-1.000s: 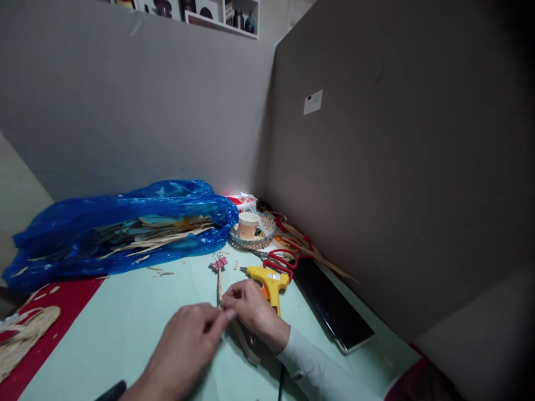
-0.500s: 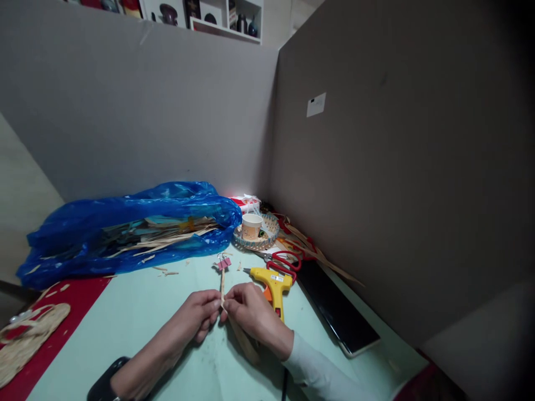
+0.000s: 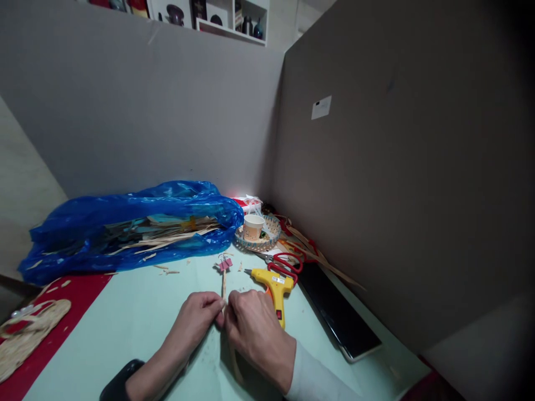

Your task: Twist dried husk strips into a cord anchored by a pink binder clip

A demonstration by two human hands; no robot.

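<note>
Pinching a narrow straw strip (image 3: 223, 289) between thumb and forefinger, the left hand (image 3: 196, 318) and the right hand (image 3: 253, 328) meet fingertip to fingertip over the pale green table (image 3: 125, 328). Both hands are closed on the strip at one shared spot, just nearer the person than its midpoint. From that pinch the strip runs away across the table to a pink binder clip (image 3: 224, 263) clamped on its far end; a second length trails back under the right palm, where its end is hidden.

The strip appears light, thin and flexible along its length, and probably brittle if creased sharply. Judged from this, the sound place to hold it is on its flat faces close to the working point, with light pressure.

A yellow glue gun (image 3: 273, 283) lies just to the right of the grip; red scissors (image 3: 284, 260) lie beyond it.
</note>
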